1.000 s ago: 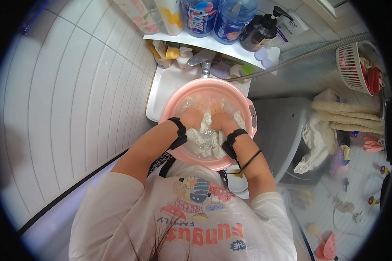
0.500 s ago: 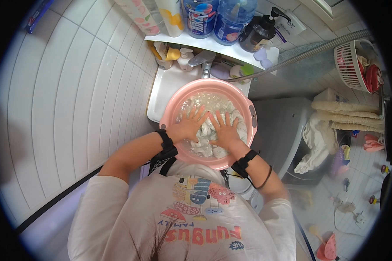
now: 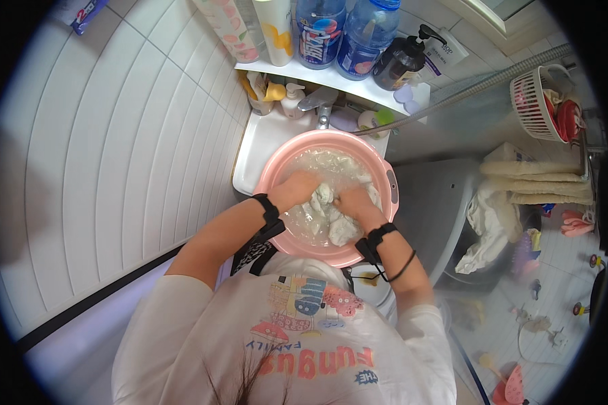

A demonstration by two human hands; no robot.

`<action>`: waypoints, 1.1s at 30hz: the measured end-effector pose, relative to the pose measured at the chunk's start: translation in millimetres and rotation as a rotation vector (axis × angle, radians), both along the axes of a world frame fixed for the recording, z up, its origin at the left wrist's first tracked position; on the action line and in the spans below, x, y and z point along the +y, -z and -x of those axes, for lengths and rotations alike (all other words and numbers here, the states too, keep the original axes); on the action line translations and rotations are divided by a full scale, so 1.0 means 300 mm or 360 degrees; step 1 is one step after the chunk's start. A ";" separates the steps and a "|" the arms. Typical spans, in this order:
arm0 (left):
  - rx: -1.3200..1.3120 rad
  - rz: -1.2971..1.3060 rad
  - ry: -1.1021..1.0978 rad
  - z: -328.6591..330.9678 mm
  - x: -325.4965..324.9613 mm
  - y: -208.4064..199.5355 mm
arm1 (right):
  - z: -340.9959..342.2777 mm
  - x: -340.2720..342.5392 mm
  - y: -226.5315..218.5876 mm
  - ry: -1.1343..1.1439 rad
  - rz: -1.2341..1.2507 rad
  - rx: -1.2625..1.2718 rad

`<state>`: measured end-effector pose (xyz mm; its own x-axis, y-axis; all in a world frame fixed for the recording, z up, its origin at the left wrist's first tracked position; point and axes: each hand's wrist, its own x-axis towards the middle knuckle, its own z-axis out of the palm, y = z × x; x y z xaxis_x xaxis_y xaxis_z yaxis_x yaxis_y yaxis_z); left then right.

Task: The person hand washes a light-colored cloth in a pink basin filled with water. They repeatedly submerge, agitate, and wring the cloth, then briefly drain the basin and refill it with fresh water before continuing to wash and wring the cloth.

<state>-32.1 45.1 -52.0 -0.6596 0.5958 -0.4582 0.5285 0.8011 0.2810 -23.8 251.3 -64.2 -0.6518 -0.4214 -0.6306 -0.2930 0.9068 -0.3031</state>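
Observation:
A round pink basin (image 3: pixel 272 159) holds cloudy water and a wet white cloth (image 3: pixel 344 229). My left hand (image 3: pixel 298 190) is down in the basin, its fingers curled round a bunched part of the cloth near the middle. Opposite it, my right hand (image 3: pixel 355 203) is closed on another fold of the same cloth. Water and fabric partly hide the fingertips. Black bands circle both wrists.
Beneath the basin is a white sink (image 3: pixel 248 158) with a faucet (image 3: pixel 323 119) behind it. A white shelf (image 3: pixel 304 73) of bottles spans the back. Right of the basin stands a grey appliance (image 3: pixel 429 196) with a white garment (image 3: pixel 483 226) hanging over it. Tiled wall rises left.
Both hands have gone from spread flat over the cloth to closed on it. The cloth is bunched up between them. The view has shifted slightly.

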 end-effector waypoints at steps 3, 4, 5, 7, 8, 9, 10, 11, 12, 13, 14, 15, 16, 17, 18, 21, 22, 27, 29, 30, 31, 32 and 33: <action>0.0005 -0.0334 -0.0285 -0.023 -0.016 -0.063 | -0.060 0.001 -0.079 0.0082 0.0304 0.0559; 0.0193 -0.0294 -0.0210 -0.031 -0.011 -0.074 | -0.071 0.002 -0.096 0.0081 0.0400 0.0821; 0.0358 -0.0216 -0.0136 -0.038 -0.003 -0.080 | -0.075 0.000 -0.105 0.0078 0.0348 0.0826; 0.0500 -0.0052 -0.0039 -0.050 0.019 -0.073 | -0.080 -0.005 -0.106 0.0075 0.0221 0.0778; 0.0478 0.0035 -0.0018 -0.053 0.030 -0.063 | -0.076 -0.007 -0.099 0.0033 0.0162 0.0701; 0.0487 0.0070 -0.0013 -0.055 0.039 -0.049 | -0.070 -0.010 -0.088 -0.0008 0.0105 0.0596; 0.0359 0.0127 0.0001 -0.051 0.044 -0.033 | -0.063 -0.011 -0.073 -0.0051 0.0048 0.0519; 0.0261 0.0132 -0.0002 -0.044 0.047 -0.016 | -0.056 -0.013 -0.057 -0.0015 0.0037 0.0399; 0.0091 0.0173 0.0005 -0.035 0.048 0.000 | -0.050 -0.015 -0.041 0.0020 0.0028 0.0306; -0.0027 0.0148 -0.0035 -0.025 0.049 0.015 | -0.047 -0.016 -0.025 0.0055 0.0020 0.0211; -0.0209 0.0161 -0.0064 -0.008 0.051 0.028 | -0.039 -0.018 -0.009 0.0059 0.0008 0.0144; -0.0385 0.0173 -0.0097 0.012 0.054 0.040 | -0.027 -0.020 0.006 0.0059 -0.0003 0.0082; -0.0554 0.0317 -0.0045 0.034 0.063 0.049 | -0.014 -0.022 0.018 0.0049 -0.0034 0.0010; -0.0715 0.0459 0.0009 0.059 0.076 0.056 | 0.013 -0.026 0.029 -0.0005 -0.0118 -0.0211; -0.0873 0.0598 0.0062 0.074 0.085 0.060 | 0.045 -0.032 0.036 -0.0067 -0.0222 -0.0440; -0.0899 0.0667 0.0082 0.081 0.093 0.044 | 0.073 -0.037 0.011 -0.0115 -0.0304 -0.0711; -0.0676 0.0486 0.0045 0.075 0.087 0.030 | 0.081 -0.036 -0.008 -0.0100 -0.0292 -0.0709; 0.0012 0.0034 -0.0119 -0.061 0.028 -0.072 | -0.104 0.032 -0.145 -0.0005 0.0008 0.0345; -0.0036 0.0029 -0.0130 -0.082 0.035 -0.091 | -0.156 0.059 -0.162 0.0042 0.0003 0.0348; -0.0125 0.0028 -0.0120 -0.083 0.041 -0.091 | -0.173 0.061 -0.155 0.0045 -0.0018 0.0253; -0.0184 0.0003 -0.0111 -0.077 0.050 -0.082 | -0.181 0.056 -0.140 0.0055 0.0006 0.0245; -0.0255 -0.0021 -0.0134 -0.063 0.059 -0.067 | -0.178 0.052 -0.120 0.0053 -0.0001 0.0229; -0.0309 -0.0064 -0.0163 -0.048 0.061 -0.046 | -0.172 0.048 -0.097 0.0057 -0.0005 0.0219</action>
<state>-17.6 63.6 -38.3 -0.6195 0.5505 -0.5596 0.3778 0.8339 0.4023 27.6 265.6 -35.2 -0.7469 -0.3946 -0.5353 -0.2992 0.9183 -0.2594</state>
